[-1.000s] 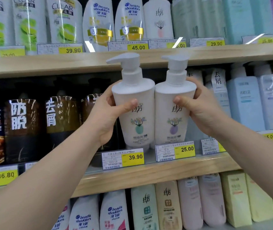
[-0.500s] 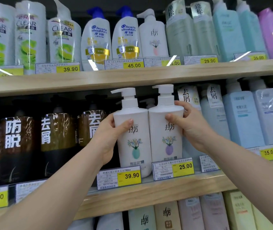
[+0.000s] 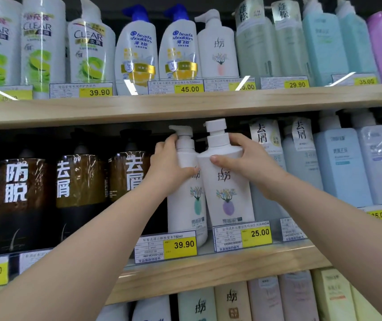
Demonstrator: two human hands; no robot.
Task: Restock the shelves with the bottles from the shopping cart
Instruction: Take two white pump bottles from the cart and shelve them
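Yellow price tags [image 3: 184, 244], dark brown bottles [image 3: 82, 181] left, possibly pastel bottles [image 3: 342, 167] right

Pale wooden shelves [image 3: 185, 107] carry stocked rows behind yellow price tags [image 3: 180, 244], with light glinting off clear tag holders.

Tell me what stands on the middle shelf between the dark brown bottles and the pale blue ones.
Head view: two white pump bottles, green-motif and purple-motif, each gripped by a hand.

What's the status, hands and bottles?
Left hand grips the green-motif bottle; right hand grips the purple-motif bottle. Both upright on the middle shelf. Nothing blocking.
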